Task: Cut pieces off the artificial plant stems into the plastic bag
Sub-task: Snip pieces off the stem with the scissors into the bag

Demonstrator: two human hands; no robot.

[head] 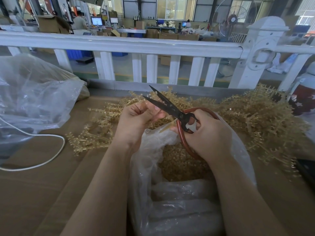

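My left hand pinches a tan artificial plant stem above the open mouth of a clear plastic bag. My right hand grips black scissors by their red loop handles; the blades stand apart around the stem's tip just past my left fingers. Cut tan pieces fill the bag below my hands. A large heap of uncut stems lies to the right and behind, with more stems on the left.
The brown tabletop carries a white cable at the left and a big crumpled clear bag at far left. A white railing runs along the table's far edge. A dark red container stands at far right.
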